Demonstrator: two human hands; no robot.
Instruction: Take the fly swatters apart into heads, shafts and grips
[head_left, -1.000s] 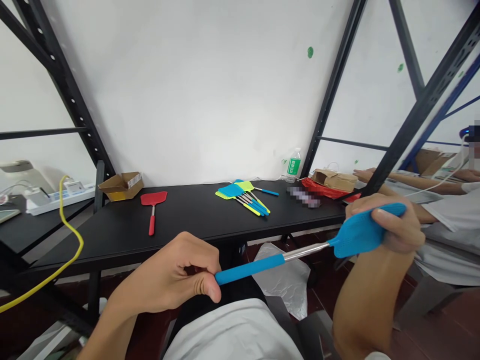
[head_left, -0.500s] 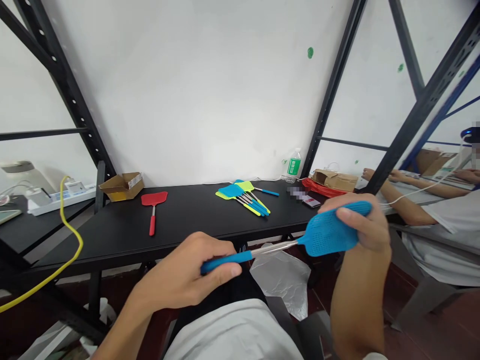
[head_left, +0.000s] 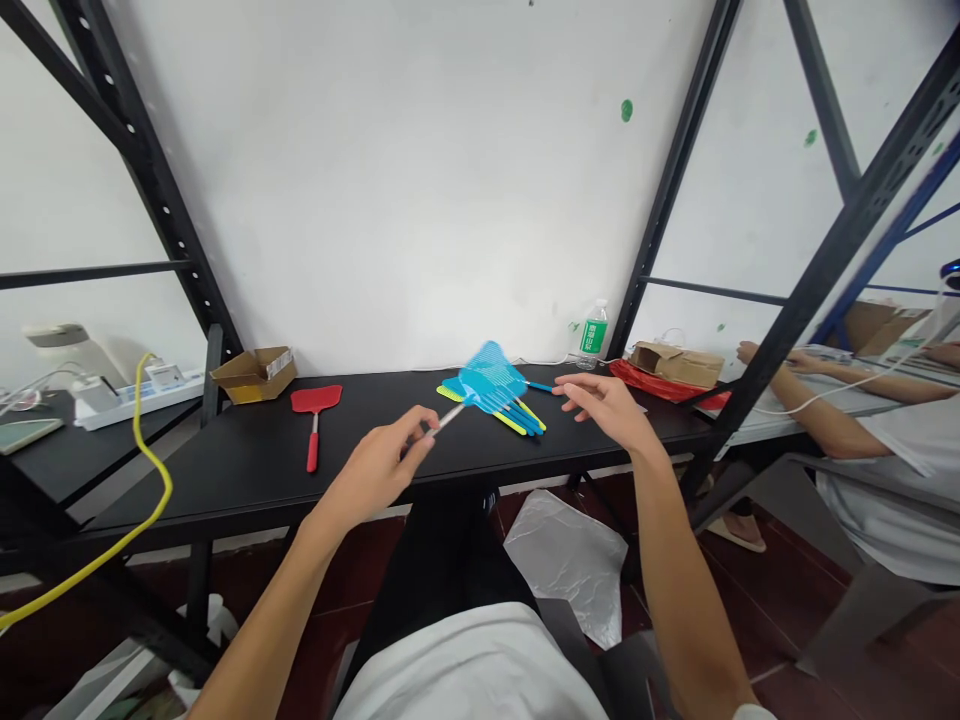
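My left hand (head_left: 390,455) is closed around a blue fly swatter (head_left: 491,378), whose handle is hidden in the fingers. Its metal shaft points up and right, and its mesh head is over a pile of blue and yellow fly swatters (head_left: 521,420) on the black table. My right hand (head_left: 604,405) hovers near the pile's right side, fingers apart and nothing in them. Just left of its fingertips lies a blue handle (head_left: 540,386). Further left on the table is a red fly swatter (head_left: 315,405).
A small open cardboard box (head_left: 255,376) stands at the table's left; a water bottle (head_left: 592,335) and another carton (head_left: 679,362) on red plastic are at the right. Dark metal posts frame the table (head_left: 225,470). A yellow cable (head_left: 154,470) hangs at left. Another person's arm (head_left: 817,400) is at right.
My right hand has let go of the blue swatter's head and moved forward over the table. My left hand has carried the swatter forward and left, its head now over the pile.
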